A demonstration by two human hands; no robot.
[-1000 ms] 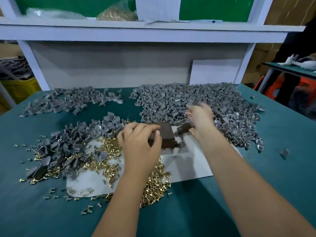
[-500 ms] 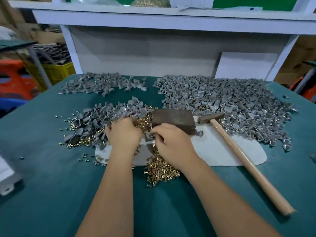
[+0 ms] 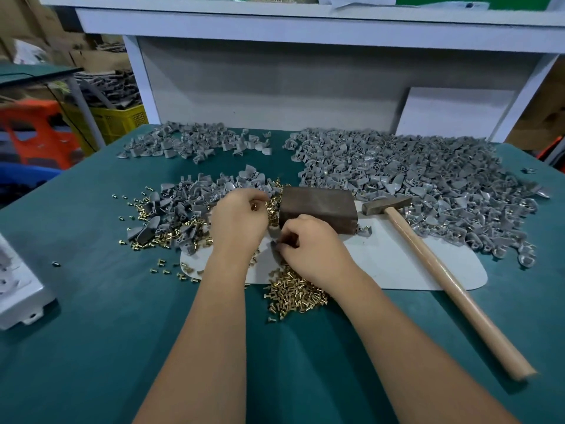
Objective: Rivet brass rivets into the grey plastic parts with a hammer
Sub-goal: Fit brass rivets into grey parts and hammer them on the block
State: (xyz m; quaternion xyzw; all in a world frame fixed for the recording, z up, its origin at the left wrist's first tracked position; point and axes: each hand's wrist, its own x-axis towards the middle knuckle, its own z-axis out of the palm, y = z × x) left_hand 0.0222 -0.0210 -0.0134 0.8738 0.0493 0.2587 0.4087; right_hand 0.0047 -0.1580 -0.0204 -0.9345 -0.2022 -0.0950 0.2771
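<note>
My left hand (image 3: 238,223) hovers over the loose brass rivets (image 3: 293,293) beside the near pile of grey plastic parts (image 3: 186,206), its fingers curled and pinching a small brass rivet (image 3: 253,206). My right hand (image 3: 315,249) sits just in front of the brown block (image 3: 318,206), fingertips pinching a grey plastic part (image 3: 277,244) that is mostly hidden. The hammer (image 3: 440,270) lies free on the white mat (image 3: 397,264), head next to the block, wooden handle pointing to the near right.
A large heap of grey parts (image 3: 412,179) covers the far right of the green table (image 3: 91,332), with a smaller heap (image 3: 189,145) at the far left. A white power strip (image 3: 18,286) lies at the left edge. A white shelf frame (image 3: 275,29) rises behind.
My right hand let go of the hammer, which now lies on the mat, and came in front of the block. My left hand left the block and moved to the rivets.
</note>
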